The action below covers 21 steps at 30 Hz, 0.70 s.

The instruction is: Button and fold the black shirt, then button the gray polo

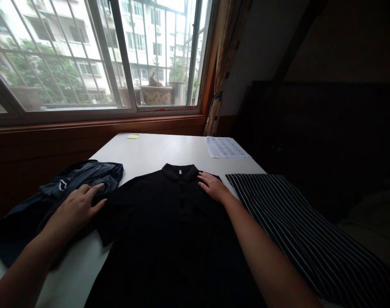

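A black polo shirt (169,231) lies spread front up, its collar (181,171) toward the window and a small white label inside the neck. My right hand (213,187) rests flat on the shirt's shoulder beside the collar, fingers stretched out. Over at the left sleeve is my left hand (81,204), its thumb and forefinger apart; whether it touches the sleeve cannot be told. Just beyond that hand sits a crumpled heap of dark grey-blue clothing (108,173) with a white mark. The shirt's right sleeve is mostly hidden by my right forearm.
The garments lie on a white table (169,147). Along its right side is a black-and-white striped cloth (278,214). Printed sheets (228,147) lie at the far right corner, and a yellow note (133,136) at the far left. A barred window (127,55) and curtain (218,85) stand behind.
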Motion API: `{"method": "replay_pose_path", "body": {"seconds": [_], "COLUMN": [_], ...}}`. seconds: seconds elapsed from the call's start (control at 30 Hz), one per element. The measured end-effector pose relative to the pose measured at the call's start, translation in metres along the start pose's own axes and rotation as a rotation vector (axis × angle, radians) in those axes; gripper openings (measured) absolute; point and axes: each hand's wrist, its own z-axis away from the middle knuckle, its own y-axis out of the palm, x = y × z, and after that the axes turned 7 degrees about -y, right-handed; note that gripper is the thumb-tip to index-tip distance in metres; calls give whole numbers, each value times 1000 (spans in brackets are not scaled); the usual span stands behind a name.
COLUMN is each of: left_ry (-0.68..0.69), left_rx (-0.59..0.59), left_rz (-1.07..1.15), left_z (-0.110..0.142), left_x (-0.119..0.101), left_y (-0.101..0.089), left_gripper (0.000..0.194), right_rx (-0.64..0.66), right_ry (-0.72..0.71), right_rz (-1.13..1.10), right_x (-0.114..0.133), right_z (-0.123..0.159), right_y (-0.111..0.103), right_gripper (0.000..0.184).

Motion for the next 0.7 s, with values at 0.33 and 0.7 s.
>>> {"method": "replay_pose_path", "body": {"seconds": [0.33,0.7], "left_ry": [-117,-186], "left_rx": [37,-224], "left_rz": [337,476], "left_z": [-3,7], "left_x": [0,-38], "left_y": [-5,-29], "left_gripper": [72,62], "right_rx": [-57,-123], "right_ry": [-19,-61], "right_rz": [-34,-21], "right_x": [-4,1], "right_z": [1,3], "right_y": [4,0], "right_gripper": [42,34]}}
